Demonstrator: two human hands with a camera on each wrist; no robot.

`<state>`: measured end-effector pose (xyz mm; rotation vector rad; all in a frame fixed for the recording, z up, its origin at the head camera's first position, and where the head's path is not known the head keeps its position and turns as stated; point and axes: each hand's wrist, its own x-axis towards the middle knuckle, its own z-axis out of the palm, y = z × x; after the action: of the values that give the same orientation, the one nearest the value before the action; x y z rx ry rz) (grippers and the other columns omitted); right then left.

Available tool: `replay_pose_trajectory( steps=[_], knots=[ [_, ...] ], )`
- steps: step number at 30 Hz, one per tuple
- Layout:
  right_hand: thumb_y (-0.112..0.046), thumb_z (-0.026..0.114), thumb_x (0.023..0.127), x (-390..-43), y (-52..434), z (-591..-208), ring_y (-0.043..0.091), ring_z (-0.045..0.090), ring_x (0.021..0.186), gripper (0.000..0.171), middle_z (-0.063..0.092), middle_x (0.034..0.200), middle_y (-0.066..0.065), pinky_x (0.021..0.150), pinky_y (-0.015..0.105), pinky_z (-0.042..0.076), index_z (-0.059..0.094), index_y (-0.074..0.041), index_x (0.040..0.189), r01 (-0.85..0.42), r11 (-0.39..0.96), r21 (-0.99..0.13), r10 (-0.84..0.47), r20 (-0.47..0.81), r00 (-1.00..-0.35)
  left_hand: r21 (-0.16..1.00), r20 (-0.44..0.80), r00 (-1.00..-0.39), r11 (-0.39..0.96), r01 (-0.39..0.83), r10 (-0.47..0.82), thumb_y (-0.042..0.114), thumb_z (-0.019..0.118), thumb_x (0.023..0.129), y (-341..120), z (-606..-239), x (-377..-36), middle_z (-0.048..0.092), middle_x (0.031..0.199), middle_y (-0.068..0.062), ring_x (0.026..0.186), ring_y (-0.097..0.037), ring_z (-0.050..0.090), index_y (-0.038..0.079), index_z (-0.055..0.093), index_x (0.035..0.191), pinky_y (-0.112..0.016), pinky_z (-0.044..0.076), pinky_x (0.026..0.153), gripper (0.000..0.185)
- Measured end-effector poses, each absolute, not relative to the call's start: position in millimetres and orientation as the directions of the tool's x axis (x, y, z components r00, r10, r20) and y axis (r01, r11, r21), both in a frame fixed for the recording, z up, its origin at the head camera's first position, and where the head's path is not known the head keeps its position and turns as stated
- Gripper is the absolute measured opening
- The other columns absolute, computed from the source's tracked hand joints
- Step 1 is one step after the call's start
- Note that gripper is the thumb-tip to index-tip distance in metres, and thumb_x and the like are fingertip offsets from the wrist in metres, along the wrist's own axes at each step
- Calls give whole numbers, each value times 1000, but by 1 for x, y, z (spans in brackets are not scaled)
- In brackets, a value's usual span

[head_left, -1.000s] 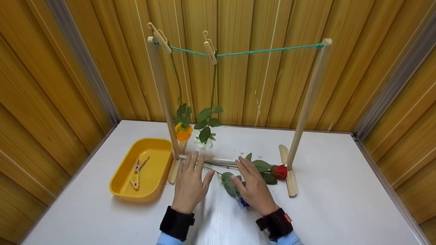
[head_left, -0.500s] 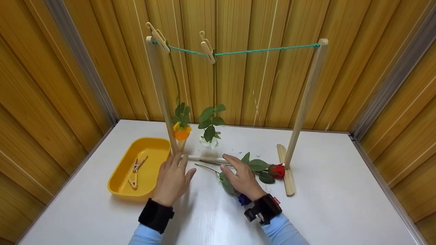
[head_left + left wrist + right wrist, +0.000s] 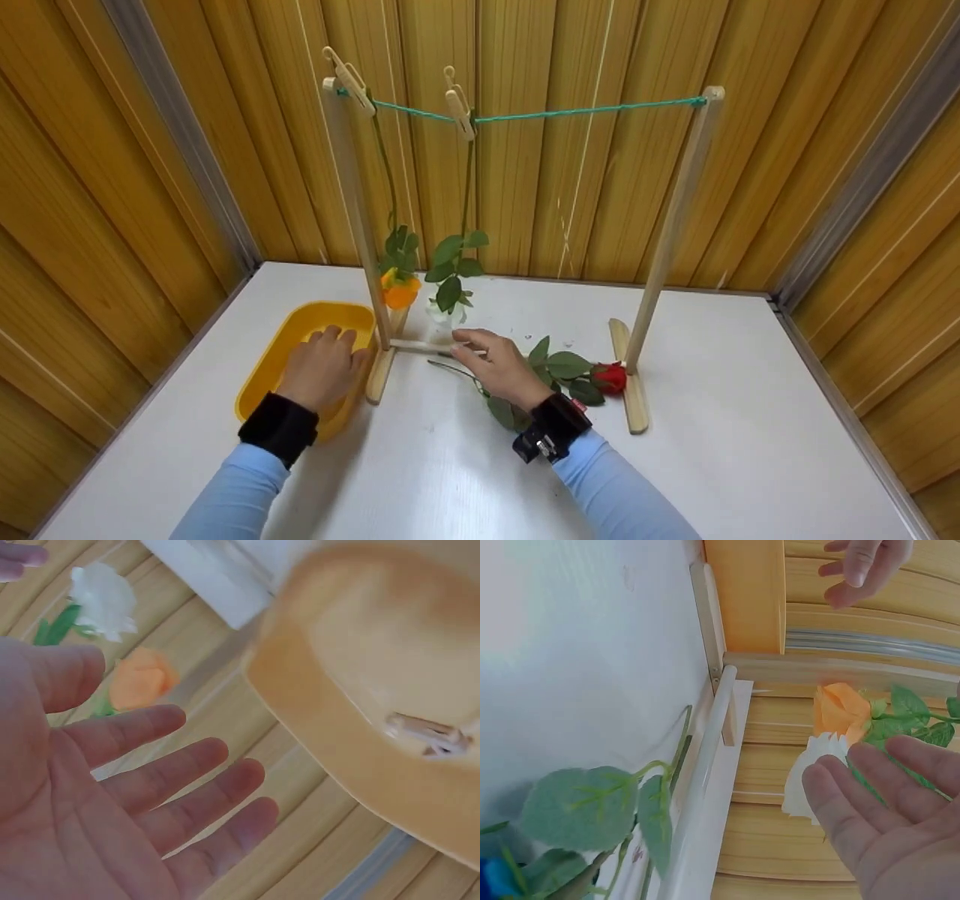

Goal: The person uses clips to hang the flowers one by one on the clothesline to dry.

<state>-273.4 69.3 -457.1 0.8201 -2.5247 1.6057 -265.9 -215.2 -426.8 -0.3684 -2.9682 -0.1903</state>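
Observation:
My left hand [image 3: 324,358] hovers open over the yellow tray [image 3: 259,375], its fingers straight; the left wrist view shows the bare palm [image 3: 82,810] above the tray [image 3: 360,667] and a wooden clothespin [image 3: 431,736] in it. To the right, my right hand [image 3: 491,360] is open, with its fingers over a green stem [image 3: 450,367] lying by the rack's base bar [image 3: 420,346]. A red rose [image 3: 613,377] with leaves lies on the table to its right. An orange flower [image 3: 400,292] and a white flower [image 3: 442,311] hang upside down from clothespins [image 3: 457,101] on the green line.
The wooden rack has two posts [image 3: 667,225] with flat feet [image 3: 634,390] on the white table [image 3: 712,450]. Wooden walls close in on three sides. A blue flower [image 3: 495,877] lies under my right wrist, hidden in the head view.
My left hand has moved left, from the table's middle to above the yellow tray. My right hand has slid forward and left along the stem toward the rack's base bar.

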Motion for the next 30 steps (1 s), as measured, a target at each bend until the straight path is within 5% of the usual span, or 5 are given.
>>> replay_pose_trajectory(
  steps=[12,20,24,30],
  knots=[
    [-19,58,106,-281,31,-448,34,68,114,33,69,127,21,98,44,56,68,4,128,-432,364,-825,-460,244,-854,155,-198,-972,983,98,128,22,62,103,-245,-422,-289,59,111,-27,87,-35,55,-9,61,127,-55,53,93,39],
    [-17,61,104,-280,5,-455,31,69,104,29,73,118,16,91,33,56,72,2,121,-466,378,-800,-451,281,-847,164,-344,-934,986,35,91,19,63,100,-260,-430,-304,60,104,-21,83,-32,58,-9,61,126,-46,54,79,38],
    [-14,62,102,-277,-6,-462,28,69,99,25,75,114,14,87,27,55,73,2,117,-478,372,-796,-453,294,-842,195,-394,-917,981,-18,62,17,62,100,-264,-439,-306,64,113,-23,87,-32,60,-10,57,135,-48,55,82,44],
    [-14,64,101,-274,-10,-468,27,70,97,24,74,117,16,85,28,56,74,1,117,-480,395,-783,-451,290,-844,211,-409,-908,977,8,95,13,60,99,-255,-441,-302,66,103,-19,83,-30,60,-8,63,123,-44,53,77,32]
  ],
)
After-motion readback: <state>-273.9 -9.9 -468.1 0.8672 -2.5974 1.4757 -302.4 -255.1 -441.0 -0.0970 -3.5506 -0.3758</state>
